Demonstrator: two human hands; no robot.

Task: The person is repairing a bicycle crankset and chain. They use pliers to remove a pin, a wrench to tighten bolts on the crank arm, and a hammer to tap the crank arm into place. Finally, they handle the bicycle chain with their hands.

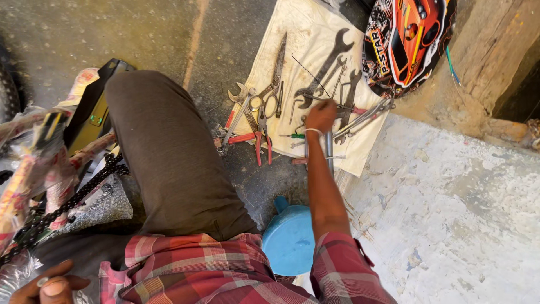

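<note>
Tool selection in hand, judging by the reach: the right hand (322,116) is stretched out to the cluster of spanners (329,79) on the pale cloth (292,39), upper middle of the frame. The spanners are grey, worn steel, open-ended, several sizes, lying fanned and overlapping; the largest points toward the top of the frame, smaller ones sit just beside it to the right. The fingers are curled down over the heads of the lower spanners and touching them, but whether they have closed on one I cannot tell; the knuckles hide the fingertips. A pale band circles the wrist. A next move, if one tool is wanted, would call for separating a single shank from the overlapping pile without dragging its neighbours. Left of the hand on the same cloth: scissors (270,101), a long flat file or blade (279,62), red-handled pliers (260,141), a small green-handled screwdriver (295,135), a thin wire rod. A T-shaped socket wrench (329,152) lies just below the wrist. Upper right, a printed round cover in orange and black (408,39) leans at the wall. Lower centre, a blue plastic funnel-like vessel (288,239) sits by the plaid sleeve. The bent knee in brown trousers fills the middle left. Far left: a wrapped bicycle frame (34,180) and black chain (67,202). The left hand (48,287), bottom left corner, rests loosely closed, holding nothing visible.
</note>
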